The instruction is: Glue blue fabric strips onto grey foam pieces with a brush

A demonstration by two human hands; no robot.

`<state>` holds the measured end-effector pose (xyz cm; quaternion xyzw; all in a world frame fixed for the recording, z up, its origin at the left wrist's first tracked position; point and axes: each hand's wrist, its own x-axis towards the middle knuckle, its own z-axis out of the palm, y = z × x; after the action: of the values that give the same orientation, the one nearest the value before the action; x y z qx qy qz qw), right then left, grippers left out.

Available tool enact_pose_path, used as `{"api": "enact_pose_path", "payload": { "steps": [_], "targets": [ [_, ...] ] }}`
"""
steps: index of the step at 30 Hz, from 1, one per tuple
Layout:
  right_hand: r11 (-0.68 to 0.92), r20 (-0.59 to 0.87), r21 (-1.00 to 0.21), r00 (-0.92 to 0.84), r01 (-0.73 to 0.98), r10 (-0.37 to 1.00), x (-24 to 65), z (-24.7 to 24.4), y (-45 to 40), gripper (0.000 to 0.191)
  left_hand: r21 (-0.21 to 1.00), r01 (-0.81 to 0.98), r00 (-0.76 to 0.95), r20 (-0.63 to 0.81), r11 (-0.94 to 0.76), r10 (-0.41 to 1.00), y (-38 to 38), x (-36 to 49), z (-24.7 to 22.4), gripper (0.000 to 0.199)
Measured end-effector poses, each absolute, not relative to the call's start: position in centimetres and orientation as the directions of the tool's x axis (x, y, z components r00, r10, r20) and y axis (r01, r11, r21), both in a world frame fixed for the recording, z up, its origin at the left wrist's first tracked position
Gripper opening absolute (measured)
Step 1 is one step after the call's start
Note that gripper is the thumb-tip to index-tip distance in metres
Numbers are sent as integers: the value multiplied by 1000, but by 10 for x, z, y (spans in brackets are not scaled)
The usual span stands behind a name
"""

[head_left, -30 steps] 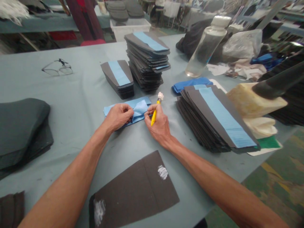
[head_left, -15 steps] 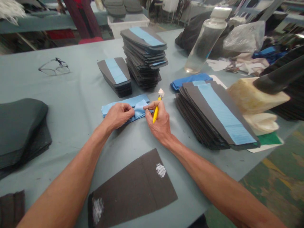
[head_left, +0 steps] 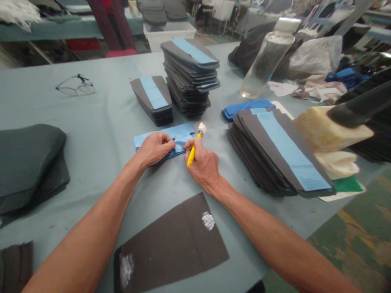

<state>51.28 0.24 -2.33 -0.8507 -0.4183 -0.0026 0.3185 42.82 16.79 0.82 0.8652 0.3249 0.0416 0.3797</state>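
Light blue fabric strips (head_left: 180,131) lie in a small pile at mid-table. My left hand (head_left: 157,148) pinches the edge of a blue strip there. From the right, my right hand (head_left: 203,162) holds a yellow brush (head_left: 192,155), its whitish bristles pointing away from me, while its fingertips touch the same blue fabric. Nearer to me lies a dark grey panel (head_left: 174,244) with a white smear at each end. Behind the strips stand a short stack of dark panels (head_left: 140,97) and a taller one (head_left: 174,69), both with light blue bands on top.
To the right are a banded panel stack (head_left: 275,142), blue cloth (head_left: 247,106), a clear bottle (head_left: 265,61) and a yellowish block (head_left: 324,128). Eyeglasses (head_left: 76,87) lie at the back left, dark pieces (head_left: 27,162) at the left. A person stands beyond the table.
The brush in my right hand has tilted and shifted slightly left and down, and my right fingers have closed in on the blue fabric. The whole view has shifted a little.
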Motion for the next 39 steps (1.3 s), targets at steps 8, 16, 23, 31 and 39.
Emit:
{"api": "enact_pose_path", "payload": {
  "steps": [8,16,23,31,39],
  "targets": [
    [-541,157,-380,629,750,761,510,-12,0,32,713,514,772,-141,-477,620,165,424,7,34],
    [-509,159,-299,568,807,807,507,-13,4,23,734,535,716,-131,-419,686,173,405,13,32],
    [-433,222,-279,496,857,839,503,-21,5,22,791,533,594,-98,-299,799,187,378,30,31],
    [-368,332,-234,430,900,840,504,-34,18,25,898,407,401,-11,-167,916,200,321,62,37],
    [-351,280,-271,422,896,862,507,-36,21,10,948,309,186,13,-71,982,209,269,108,29]
  ]
}}
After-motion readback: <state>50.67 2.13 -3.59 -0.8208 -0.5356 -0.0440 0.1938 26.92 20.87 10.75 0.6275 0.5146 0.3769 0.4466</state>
